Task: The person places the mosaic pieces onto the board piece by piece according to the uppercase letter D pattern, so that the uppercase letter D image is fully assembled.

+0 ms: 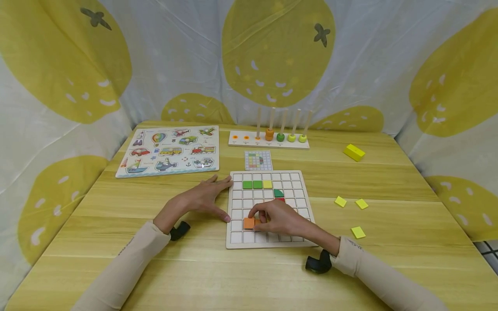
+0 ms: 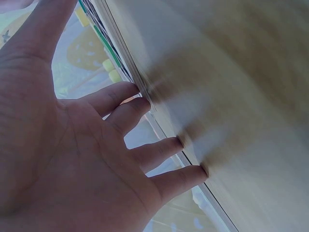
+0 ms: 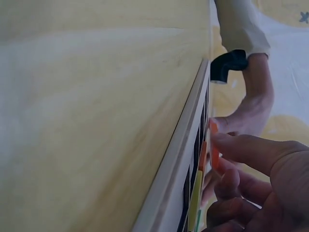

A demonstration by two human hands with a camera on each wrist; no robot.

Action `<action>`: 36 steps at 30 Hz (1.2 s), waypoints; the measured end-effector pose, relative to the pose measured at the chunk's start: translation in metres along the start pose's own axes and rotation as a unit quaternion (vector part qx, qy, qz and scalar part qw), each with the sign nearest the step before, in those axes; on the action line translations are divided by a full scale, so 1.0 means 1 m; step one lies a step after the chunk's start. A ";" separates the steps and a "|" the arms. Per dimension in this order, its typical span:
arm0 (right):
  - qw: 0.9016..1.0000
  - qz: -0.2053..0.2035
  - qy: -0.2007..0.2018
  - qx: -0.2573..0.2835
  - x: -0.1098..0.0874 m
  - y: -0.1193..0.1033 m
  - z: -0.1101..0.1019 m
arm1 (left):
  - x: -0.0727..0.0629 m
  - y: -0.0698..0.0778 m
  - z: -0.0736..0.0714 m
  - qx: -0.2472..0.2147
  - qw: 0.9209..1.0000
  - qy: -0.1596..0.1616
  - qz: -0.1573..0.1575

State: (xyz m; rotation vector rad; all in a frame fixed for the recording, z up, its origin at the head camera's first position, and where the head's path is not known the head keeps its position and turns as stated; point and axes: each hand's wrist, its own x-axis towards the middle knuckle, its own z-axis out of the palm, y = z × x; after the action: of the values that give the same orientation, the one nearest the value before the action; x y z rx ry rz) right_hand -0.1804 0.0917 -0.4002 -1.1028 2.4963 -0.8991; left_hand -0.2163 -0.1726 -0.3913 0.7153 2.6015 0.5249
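Note:
My right hand (image 1: pixel 278 217) pinches an orange square tile (image 1: pixel 248 223) between thumb and fingers, over the lower left of a white grid board (image 1: pixel 236 237). In the right wrist view this orange tile (image 3: pixel 214 147) stands close over the board, with another orange tile (image 3: pixel 203 155) and a yellow tile (image 3: pixel 194 200) lying on the grid. My left hand (image 1: pixel 202 198) spreads along the board's left edge, thumb and fingertips right at it. Two green tiles (image 1: pixel 252 185), a yellow tile (image 1: pixel 267 184) and a dark green rounded piece (image 1: pixel 278 193) sit higher up; a red piece (image 1: pixel 280 200) is partly hidden by my right hand.
Loose yellow tiles (image 1: pixel 358 232) lie right of the board, with a yellow block (image 1: pixel 354 152) farther back. Behind the board are a pattern card (image 1: pixel 258 160) and a peg stand (image 1: pixel 269 143) with beads. A vehicle puzzle board (image 1: pixel 168 151) lies at the back left.

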 end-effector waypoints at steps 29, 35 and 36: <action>0.998 0.010 -0.010 -0.062 0.000 -0.001 0.004 | -0.001 0.002 -0.001 0.000 1.000 -0.001 -0.006; 0.998 0.006 -0.009 -0.068 0.000 -0.002 0.003 | -0.002 0.003 -0.001 0.000 1.000 -0.001 -0.005; 0.998 0.006 -0.009 -0.069 0.000 -0.003 0.004 | -0.002 0.003 -0.001 0.000 1.000 -0.001 -0.004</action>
State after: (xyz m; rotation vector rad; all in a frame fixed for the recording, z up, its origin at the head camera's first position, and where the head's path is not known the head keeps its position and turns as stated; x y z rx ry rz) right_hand -0.1773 0.0889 -0.4013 -1.1319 2.5793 -0.7189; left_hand -0.2143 -0.1716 -0.3882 0.7031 2.6022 0.5228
